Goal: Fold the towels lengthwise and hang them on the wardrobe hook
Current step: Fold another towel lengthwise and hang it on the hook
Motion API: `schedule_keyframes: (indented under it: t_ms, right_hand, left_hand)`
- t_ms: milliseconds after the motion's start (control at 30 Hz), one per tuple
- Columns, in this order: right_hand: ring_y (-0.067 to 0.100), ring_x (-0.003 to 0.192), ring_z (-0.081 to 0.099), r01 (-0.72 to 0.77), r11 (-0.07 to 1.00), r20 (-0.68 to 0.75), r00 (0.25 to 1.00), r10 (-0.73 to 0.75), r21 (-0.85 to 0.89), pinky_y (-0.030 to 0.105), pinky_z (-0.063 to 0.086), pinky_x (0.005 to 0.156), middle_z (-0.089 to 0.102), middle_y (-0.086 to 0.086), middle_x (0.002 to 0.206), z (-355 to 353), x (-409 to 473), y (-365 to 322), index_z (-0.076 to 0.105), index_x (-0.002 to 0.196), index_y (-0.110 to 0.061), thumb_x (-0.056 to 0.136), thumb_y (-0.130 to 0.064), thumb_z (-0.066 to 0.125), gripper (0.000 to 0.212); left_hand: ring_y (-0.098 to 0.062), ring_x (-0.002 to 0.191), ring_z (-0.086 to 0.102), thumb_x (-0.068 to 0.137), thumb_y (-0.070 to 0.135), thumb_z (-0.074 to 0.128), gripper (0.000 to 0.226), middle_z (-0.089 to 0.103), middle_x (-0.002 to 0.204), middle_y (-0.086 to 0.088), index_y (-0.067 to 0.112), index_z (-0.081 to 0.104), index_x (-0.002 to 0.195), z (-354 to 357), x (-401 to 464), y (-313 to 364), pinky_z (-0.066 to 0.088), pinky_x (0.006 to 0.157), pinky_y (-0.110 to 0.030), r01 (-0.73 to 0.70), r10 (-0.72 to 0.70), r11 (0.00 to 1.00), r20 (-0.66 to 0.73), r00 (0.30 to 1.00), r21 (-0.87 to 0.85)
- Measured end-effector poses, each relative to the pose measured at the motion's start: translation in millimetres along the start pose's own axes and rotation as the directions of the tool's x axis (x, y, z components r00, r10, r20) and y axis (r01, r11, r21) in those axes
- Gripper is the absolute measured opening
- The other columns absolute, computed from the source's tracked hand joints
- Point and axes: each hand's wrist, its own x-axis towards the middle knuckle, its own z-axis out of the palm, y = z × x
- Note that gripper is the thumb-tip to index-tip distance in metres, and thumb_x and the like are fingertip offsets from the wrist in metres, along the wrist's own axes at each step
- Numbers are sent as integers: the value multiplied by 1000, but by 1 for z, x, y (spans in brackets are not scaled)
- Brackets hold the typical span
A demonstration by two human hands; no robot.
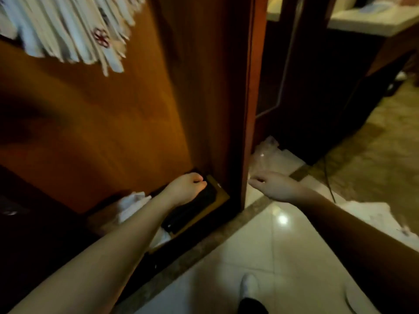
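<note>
A: So, where is the towel (pixel 68 30)?

B: Up high on the wardrobe (pixel 113 109), hanging. The left hand (pixel 184 189) is curled low inside, but I can't tell if it holds anything. The right hand (pixel 272 184) is loose and holds nothing.

A: What might go wrong?

B: An arm could bump the towel, and it might slip off.

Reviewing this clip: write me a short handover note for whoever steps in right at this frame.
Left hand: fingers curled, down at the wardrobe floor over a dark flat item; whether it has a grip on anything is unclear.
Right hand: open, holding nothing, stretched out past the wardrobe's side panel.
Towels: fringed white cloth hangs at upper left; the hook is not visible. A crumpled white cloth lies in the wardrobe bottom beside the left forearm.
Done: possibly the hanging cloth.
Left: fold the crumpled cloth lengthwise and hang it.
</note>
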Motion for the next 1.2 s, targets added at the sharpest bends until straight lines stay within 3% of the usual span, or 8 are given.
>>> schedule_keyframes:
  t_ms: [67, 200, 333, 467, 600, 833, 1033, 1200]
  right_hand:
    - [21, 128, 50, -66, 998, 0, 998, 66, -12, 28, 37, 101, 57, 3, 136, 26, -29, 41, 60, 132, -16, 104, -44, 43, 44]
    - [17, 130, 49, -203, 979, 31, 978, 204, -34, 32, 37, 109, 51, -2, 146, 62, -80, 113, 54, 138, -21, 102, -46, 45, 45]
    - [17, 131, 49, -324, 942, 63, 942, 330, -87, 34, 37, 109, 50, -4, 146, 71, -112, 180, 50, 142, -24, 103, -48, 42, 47]
    - [18, 134, 46, -442, 896, 95, 891, 444, -43, 32, 35, 109, 48, -3, 148, 64, -131, 257, 48, 144, -23, 104, -47, 41, 47]
    - [20, 134, 46, -545, 838, 138, 832, 537, 29, 32, 36, 108, 48, -1, 148, 53, -139, 338, 50, 143, -24, 103, -46, 43, 46]
    - [22, 132, 49, -674, 733, 273, 725, 632, 92, 35, 40, 107, 51, 2, 146, 27, -150, 461, 52, 140, -22, 103, -46, 41, 46]
    - [24, 127, 53, -783, 589, 313, 621, 719, 200, 33, 43, 103, 56, 5, 141, 14, -141, 557, 57, 135, -18, 102, -39, 43, 41]
    - [26, 115, 58, -842, 451, 308, 531, 790, 294, 33, 47, 93, 61, 8, 131, 14, -105, 633, 62, 123, -15, 100, -35, 46, 35]
  left_hand:
    - [-10, 84, 59, 103, 38, 47, 36, 64, 106, 1, 18, 57, 132, 36, 6, 15, 46, 68, -24, -15, 13, 1000, 86, 996, 28]
    - [-19, 115, 58, 101, 42, 48, 41, 58, 133, -5, 18, 57, 133, 108, 32, 48, 49, 95, -34, -114, 82, 979, 188, 979, 168]
    - [-20, 126, 51, 102, 42, 46, 45, 47, 145, -2, 20, 51, 141, 173, 60, 89, 42, 100, -31, -183, 123, 960, 269, 955, 212]
    - [-21, 124, 52, 103, 41, 44, 44, 45, 146, -1, 19, 50, 141, 232, 105, 142, 43, 94, -30, -274, 151, 923, 401, 904, 269]
    - [-23, 117, 56, 102, 41, 43, 42, 54, 140, -3, 20, 53, 137, 285, 160, 205, 48, 98, -38, -349, 161, 871, 469, 868, 345]
    - [-25, 121, 55, 103, 37, 42, 38, 55, 141, -2, 18, 57, 132, 365, 227, 318, 44, 93, -32, -431, 185, 828, 551, 814, 359]
    - [-29, 105, 62, 100, 33, 44, 31, 61, 128, -4, 18, 63, 119, 437, 299, 378, 51, 91, -39, -461, 163, 810, 616, 771, 363]
    - [-29, 103, 61, 98, 34, 44, 31, 62, 121, -7, 16, 63, 114, 495, 382, 425, 51, 88, -38, -520, 189, 773, 651, 735, 363]
